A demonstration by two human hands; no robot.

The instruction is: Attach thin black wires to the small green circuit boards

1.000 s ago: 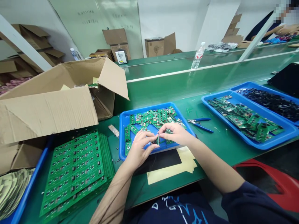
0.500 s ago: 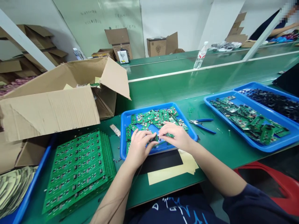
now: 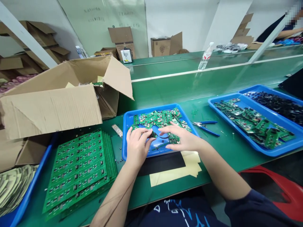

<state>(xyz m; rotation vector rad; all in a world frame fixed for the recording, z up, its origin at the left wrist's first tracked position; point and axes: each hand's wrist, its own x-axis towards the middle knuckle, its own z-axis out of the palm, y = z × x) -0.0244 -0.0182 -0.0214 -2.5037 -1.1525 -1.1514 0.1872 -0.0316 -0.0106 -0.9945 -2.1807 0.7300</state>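
My left hand (image 3: 138,146) is over the near left part of a blue plastic tray (image 3: 151,150), its fingertips pinched on a small circuit board (image 3: 153,134). My right hand (image 3: 182,137) lies with fingers spread on loose green circuit boards (image 3: 174,138), holding nothing that I can see. More of these boards (image 3: 158,117) lie heaped along the tray's far side. A thin dark wire (image 3: 163,138) seems to curve across the tray between my hands.
To the left lies a stack of green circuit board panels (image 3: 80,170), behind it an open cardboard box (image 3: 52,112). Blue-handled pliers (image 3: 205,127) lie right of the tray, beside a blue tray of boards (image 3: 239,134). A co-worker's arm (image 3: 288,33) shows far right.
My hands, together over a small board at the tray's centre, have moved apart. My right hand has slid right and spread flat on the boards. The view has shifted slightly.
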